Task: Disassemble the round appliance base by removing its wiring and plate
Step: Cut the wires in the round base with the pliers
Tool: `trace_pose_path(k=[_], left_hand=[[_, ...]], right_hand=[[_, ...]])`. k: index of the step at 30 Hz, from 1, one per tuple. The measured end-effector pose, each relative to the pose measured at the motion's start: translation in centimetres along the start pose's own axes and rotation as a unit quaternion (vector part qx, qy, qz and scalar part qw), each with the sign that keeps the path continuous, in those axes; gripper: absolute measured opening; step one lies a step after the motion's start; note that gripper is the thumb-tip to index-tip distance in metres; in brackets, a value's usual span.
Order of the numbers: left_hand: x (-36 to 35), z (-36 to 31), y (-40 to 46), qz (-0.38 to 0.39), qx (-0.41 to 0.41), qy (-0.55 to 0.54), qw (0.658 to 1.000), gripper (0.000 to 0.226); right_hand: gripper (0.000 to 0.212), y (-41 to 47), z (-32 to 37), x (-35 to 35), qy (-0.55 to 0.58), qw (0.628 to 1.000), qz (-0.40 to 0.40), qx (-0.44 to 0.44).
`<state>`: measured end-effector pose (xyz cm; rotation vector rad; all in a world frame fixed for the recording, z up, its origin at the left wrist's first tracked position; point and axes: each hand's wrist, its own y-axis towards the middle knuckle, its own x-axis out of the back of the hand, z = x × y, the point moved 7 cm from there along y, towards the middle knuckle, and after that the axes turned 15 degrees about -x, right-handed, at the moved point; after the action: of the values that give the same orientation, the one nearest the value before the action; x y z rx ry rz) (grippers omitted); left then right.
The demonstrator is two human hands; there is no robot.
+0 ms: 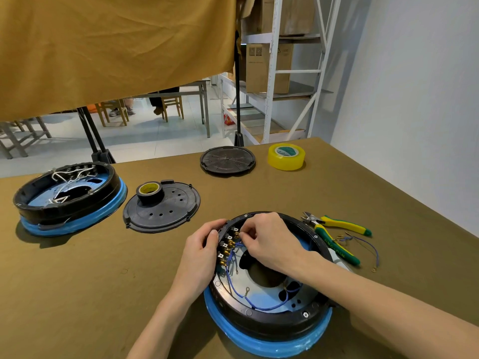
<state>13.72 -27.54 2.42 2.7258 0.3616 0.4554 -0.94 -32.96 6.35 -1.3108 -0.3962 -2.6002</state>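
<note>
A round black appliance base (269, 325) with a blue rim sits open side up near the table's front edge. Blue wires (234, 286) with ring ends run across its grey inner plate (261, 296). A row of brass terminals (228, 246) lines its left inner wall. My left hand (201, 257) grips the base's left rim from outside. My right hand (267, 239) reaches in from the right, fingertips pinching at a wire end by the upper terminals. What it pinches is partly hidden by the fingers.
A second open base (67, 200) with white wires sits far left. Two removed black cover plates (163, 211) (227, 160) lie behind, the nearer one bearing black tape (150, 191). Yellow tape (286, 156), green-yellow cutters and pliers (337, 237) and loose blue wires (368, 244) lie right.
</note>
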Motion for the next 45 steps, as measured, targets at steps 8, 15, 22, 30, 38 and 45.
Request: trace_pose_path(k=[8, 15, 22, 30, 38, 45], left_hand=[[0.0, -0.2, -0.1, -0.009, 0.01, -0.005, 1.0, 0.033], [0.2, -0.2, -0.1, -0.008, 0.012, 0.004, 1.0, 0.032], [0.4, -0.1, 0.0, -0.015, 0.017, 0.008, 1.0, 0.032], [0.3, -0.1, 0.2, -0.007, 0.008, 0.017, 1.0, 0.032], [0.3, -0.3, 0.2, -0.003, 0.0, 0.025, 1.0, 0.033], [0.1, -0.5, 0.2, 0.008, -0.006, 0.048, 0.999, 0.034]], right_hand=[[0.023, -0.4, 0.3, -0.3, -0.038, 0.999, 0.012, 0.022], [0.019, -0.2, 0.6, 0.0, -0.028, 0.999, 0.015, 0.038], [0.018, 0.0, 0.7, 0.0, -0.044, 0.998, 0.017, 0.044], [0.019, -0.2, 0.6, -0.3, -0.047, 0.998, 0.008, 0.034], [0.019, 0.0, 0.2, -0.3, -0.04, 0.999, 0.017, 0.027], [0.021, -0.7, -0.6, 2.6, 0.016, 0.998, -0.033, 0.042]])
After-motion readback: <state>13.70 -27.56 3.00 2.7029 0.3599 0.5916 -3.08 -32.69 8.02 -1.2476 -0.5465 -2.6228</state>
